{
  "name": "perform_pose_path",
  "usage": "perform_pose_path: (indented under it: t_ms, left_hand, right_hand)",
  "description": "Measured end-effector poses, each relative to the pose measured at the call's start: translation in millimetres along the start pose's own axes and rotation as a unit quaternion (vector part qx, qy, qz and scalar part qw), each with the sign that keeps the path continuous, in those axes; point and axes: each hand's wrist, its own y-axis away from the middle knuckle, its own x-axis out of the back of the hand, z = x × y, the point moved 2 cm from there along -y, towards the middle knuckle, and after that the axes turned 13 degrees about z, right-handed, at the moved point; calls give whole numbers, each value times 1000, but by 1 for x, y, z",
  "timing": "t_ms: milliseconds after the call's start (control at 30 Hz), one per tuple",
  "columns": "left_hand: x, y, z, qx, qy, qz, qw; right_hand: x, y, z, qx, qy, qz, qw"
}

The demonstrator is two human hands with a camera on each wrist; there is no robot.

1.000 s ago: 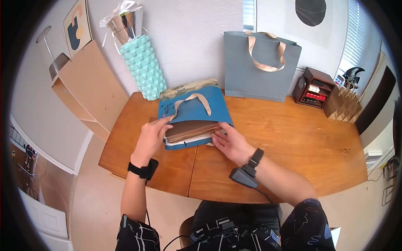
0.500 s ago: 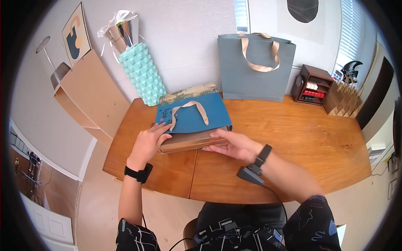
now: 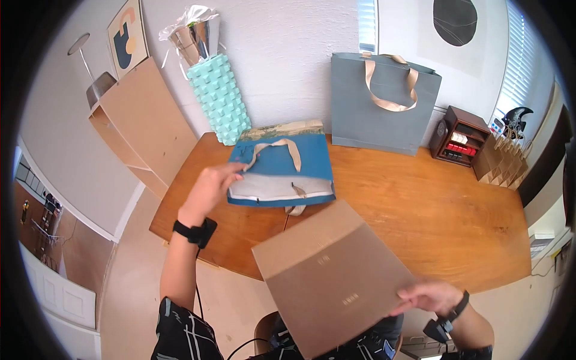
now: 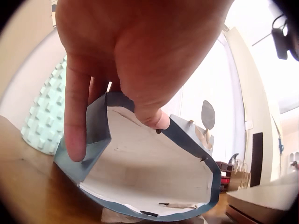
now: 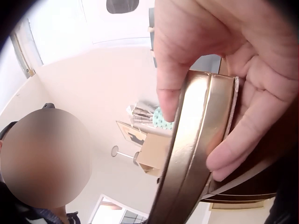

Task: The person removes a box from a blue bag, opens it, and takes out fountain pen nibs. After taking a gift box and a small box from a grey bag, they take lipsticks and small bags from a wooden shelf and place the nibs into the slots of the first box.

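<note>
A flat brown gift box (image 3: 336, 276) is in my right hand (image 3: 433, 296), held by its right edge, tilted over the table's front edge and my lap. The right wrist view shows thumb and fingers on either side of the box's shiny gold edge (image 5: 189, 135). A blue paper gift bag (image 3: 282, 157) lies on its side on the table, its mouth towards me and its white lining (image 4: 149, 158) showing. At the left corner of that mouth, my left hand (image 3: 209, 189) pinches the rim, thumb inside and fingers outside. A beige ribbon handle (image 3: 292, 153) lies over the bag.
Behind stand a grey paper bag (image 3: 384, 123) and a mint studded vase (image 3: 219, 99) with a wrapped bouquet. A small dark wooden cabinet (image 3: 461, 137) and several brown paper bags (image 3: 501, 162) stand at the wooden table's (image 3: 420, 204) right back. A shelf unit (image 3: 144, 120) is at left.
My right hand has drawn the brown box out of the blue bag and brought it towards me, to the right. My left hand has stayed at the bag's left corner.
</note>
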Motion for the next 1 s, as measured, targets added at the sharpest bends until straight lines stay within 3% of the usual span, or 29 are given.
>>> perform_pose_path:
  t_ms: [33, 67, 100, 200, 267, 367, 433, 467, 500, 533, 567, 633, 700, 767, 833, 933, 967, 1000]
  left_hand:
    - [9, -11, 1, 31, 0, 6, 999]
    - [17, -22, 4, -27, 6, 61, 998]
    - [23, -35, -1, 13, -2, 57, 998]
    - [38, -82, -22, 25, -46, 66, 996]
    - [41, -120, -39, 96, -126, 58, 986]
    - [26, -157, -75, 170, -165, 131, 963]
    - [14, -173, -101, 256, -84, 277, 922]
    - [11, -177, -99, 315, -24, 265, 911]
    - [1, -177, -92, 315, -25, 267, 910]
    - [-13, -171, -79, 324, 153, 348, 866]
    - [-25, -164, -70, 320, 326, 414, 787]
    - [-53, -153, -81, 289, 299, 427, 803]
    - [-68, -146, -77, 212, 382, 392, 810]
    - [-67, -142, -70, 200, 365, 401, 816]
    - [-63, -143, -66, 255, 270, 408, 834]
    - [-55, -165, -66, 324, 227, 387, 833]
    - [-53, -176, -76, 318, 225, 339, 856]
    - [-56, -187, -85, 353, 283, 310, 836]
  right_hand:
    - [7, 14, 9, 6, -6, 22, 1000]
    - [14, 26, 18, 13, -23, 47, 999]
    - [21, 37, 26, 19, -38, 72, 997]
    - [41, 56, 42, 51, -82, 88, 991]
    - [58, 58, 55, 102, -154, 82, 979]
    - [57, 61, 55, 155, -172, 134, 964]
    - [57, 59, 54, 148, -169, 148, 963]
    - [57, 57, 53, 140, -172, 164, 961]
    - [55, 54, 51, 141, -170, 161, 962]
    - [53, 51, 51, 144, -165, 180, 959]
    - [53, 48, 51, 148, -161, 199, 955]
    - [51, 45, 49, 154, -166, 202, 953]
    - [53, 41, 46, 160, -173, 207, 950]
    - [58, 39, 44, 153, -155, 211, 953]
    - [70, 34, 48, 150, -163, 206, 953]
    - [68, 32, 45, 152, -153, 200, 956]
    - [64, 33, 42, 157, -135, 196, 958]
    - [65, 32, 42, 157, -135, 197, 958]
